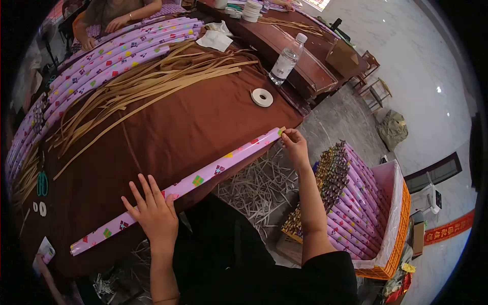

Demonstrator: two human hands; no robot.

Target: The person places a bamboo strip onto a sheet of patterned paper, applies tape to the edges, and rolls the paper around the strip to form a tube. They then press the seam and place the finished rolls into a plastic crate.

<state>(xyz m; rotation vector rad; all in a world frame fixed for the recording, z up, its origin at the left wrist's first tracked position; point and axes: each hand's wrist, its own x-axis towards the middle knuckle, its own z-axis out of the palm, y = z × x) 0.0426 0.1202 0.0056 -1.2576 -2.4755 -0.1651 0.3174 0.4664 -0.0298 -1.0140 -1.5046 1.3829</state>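
A long roll of pink wrapping paper [239, 155] printed with gift boxes lies slantwise along the near edge of the brown cloth-covered table. My left hand [152, 211] rests on its lower left part, palm down with the fingers spread. At the far right end, the thumb and fingers of my right hand [295, 145] pinch the tip of the roll, where a small tan bit shows. Beyond the roll, tan paper strips [147, 86] are heaped across the table. A roll of white tape [262, 97] lies near the table's right corner.
A water bottle [287, 60] stands at the right edge. More pink rolls [117, 56] lie at the far left, near another person's hand [118, 23]. Green scissors [42, 183] are at left. An orange crate [394, 239] full of rolls stands on the floor, beside shredded paper [259, 188].
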